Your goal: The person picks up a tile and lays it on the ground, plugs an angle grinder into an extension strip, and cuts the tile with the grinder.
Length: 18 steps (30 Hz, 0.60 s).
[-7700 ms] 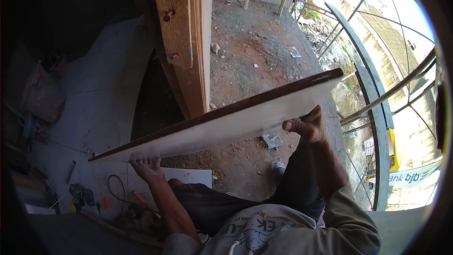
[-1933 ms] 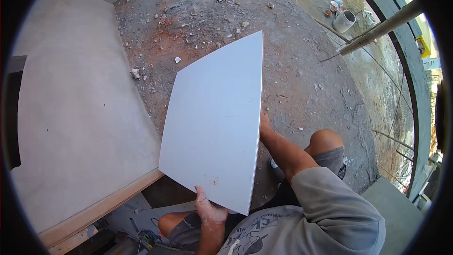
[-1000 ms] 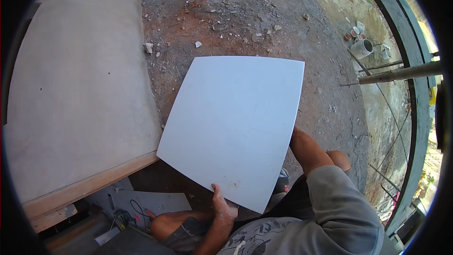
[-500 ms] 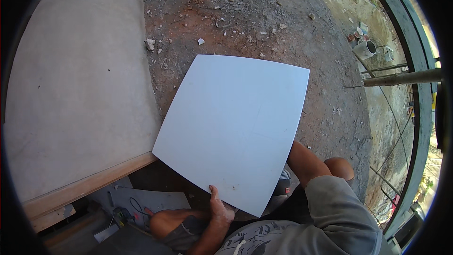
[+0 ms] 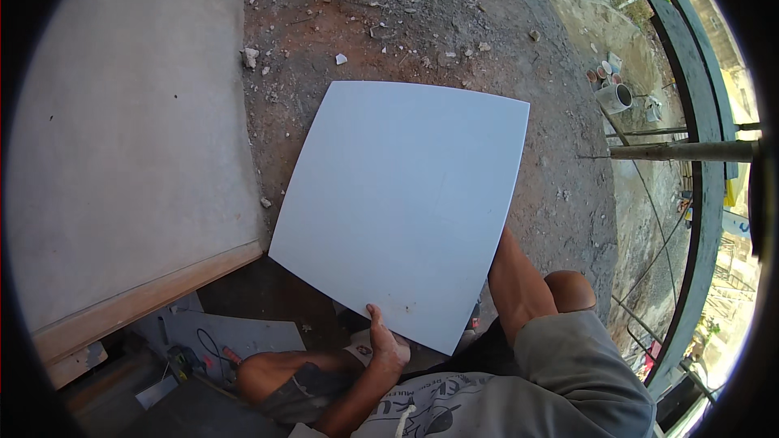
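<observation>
Head view: the white panel [image 5: 402,203] seems not set down, left hand [image 5: 389,347] gripping its six-o'clock edge, hidden right hand's hold unclear.

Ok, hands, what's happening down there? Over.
Left hand gripping white board at near edge. Right hand hidden beneath it. Wood trim close by board's left corner.

One large white panel [image 5: 406,211] and one white board [image 5: 268,339]. Of the hands [image 5: 389,349], one shows, the left; two forearms [image 5: 523,292], two bare knees [image 5: 571,289]. One plastered wall [image 5: 130,130], one wooden rail [image 5: 150,295]. One pale bucket [image 5: 613,98], at least three small pots [image 5: 604,70]. One black cable [image 5: 208,341]. Stones [image 5: 251,57] too many to count.
</observation>
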### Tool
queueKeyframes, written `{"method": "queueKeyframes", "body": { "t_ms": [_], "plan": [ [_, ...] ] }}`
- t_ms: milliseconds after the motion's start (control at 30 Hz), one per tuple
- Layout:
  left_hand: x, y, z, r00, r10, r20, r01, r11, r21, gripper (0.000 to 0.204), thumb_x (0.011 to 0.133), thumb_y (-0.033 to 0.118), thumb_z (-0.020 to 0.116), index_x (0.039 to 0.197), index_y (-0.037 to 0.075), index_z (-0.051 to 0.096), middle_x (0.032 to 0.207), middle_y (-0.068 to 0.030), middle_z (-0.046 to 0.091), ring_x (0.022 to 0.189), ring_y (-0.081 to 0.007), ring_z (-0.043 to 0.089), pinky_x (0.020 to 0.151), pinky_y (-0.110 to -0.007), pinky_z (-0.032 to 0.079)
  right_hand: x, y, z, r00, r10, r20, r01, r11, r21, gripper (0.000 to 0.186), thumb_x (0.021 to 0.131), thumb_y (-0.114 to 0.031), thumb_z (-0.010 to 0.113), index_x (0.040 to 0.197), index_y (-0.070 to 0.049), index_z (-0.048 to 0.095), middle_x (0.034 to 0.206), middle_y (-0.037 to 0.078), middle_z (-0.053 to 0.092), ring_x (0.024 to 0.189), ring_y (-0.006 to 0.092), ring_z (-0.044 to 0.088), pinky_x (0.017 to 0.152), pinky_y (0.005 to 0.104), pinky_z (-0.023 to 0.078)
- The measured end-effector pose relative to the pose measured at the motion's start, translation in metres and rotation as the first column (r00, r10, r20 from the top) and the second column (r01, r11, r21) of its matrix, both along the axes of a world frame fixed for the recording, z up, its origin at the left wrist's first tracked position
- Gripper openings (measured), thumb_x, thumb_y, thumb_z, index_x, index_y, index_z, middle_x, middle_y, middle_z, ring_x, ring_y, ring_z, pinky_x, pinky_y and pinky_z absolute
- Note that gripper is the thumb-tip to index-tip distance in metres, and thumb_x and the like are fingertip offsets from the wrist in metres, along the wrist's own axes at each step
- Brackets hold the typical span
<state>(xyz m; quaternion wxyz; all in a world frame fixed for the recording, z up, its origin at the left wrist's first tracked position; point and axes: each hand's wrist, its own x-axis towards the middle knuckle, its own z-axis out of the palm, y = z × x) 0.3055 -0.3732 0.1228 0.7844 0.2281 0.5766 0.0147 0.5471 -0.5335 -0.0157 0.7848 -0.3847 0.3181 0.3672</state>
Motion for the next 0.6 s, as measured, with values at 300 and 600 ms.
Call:
{"method": "queueKeyframes", "body": {
  "t_ms": [300, 600],
  "plan": [
    [0.022, -0.058, -0.069, 0.977, -0.151, -0.15, 0.121, 0.974, -0.194, 0.093, 0.082, 0.083, 0.025, 0.147, 0.016, 0.028, 0.149, -0.0083, 0.035, 0.135, -0.0304, 0.035, 0.108, -0.055, 0.029, 0.014, -0.045, 0.021, 0.988, -0.152, -0.028, 0.132, 0.92, -0.369, 0.056, 0.096, -0.05, 0.043, 0.113, 0.001, 0.06, 0.102, 0.011, 0.066, 0.084, 0.0244, 0.063, 0.068, 0.0376, 0.053],
    [0.035, -0.063, -0.135, 0.982, -0.188, -0.023, 0.177, 0.952, -0.251, 0.1, 0.079, 0.085, 0.025, 0.149, 0.013, 0.021, 0.15, -0.0147, 0.03, 0.136, -0.0356, 0.034, 0.106, -0.055, 0.034, 0.034, -0.072, -0.033, 0.912, 0.345, 0.221, -0.113, 0.731, -0.673, 0.042, 0.092, -0.041, 0.05, 0.088, -0.002, 0.065, 0.073, 0.009, 0.061, 0.063, 0.0215, 0.058, 0.055, 0.0377, 0.047]
  ]
}}
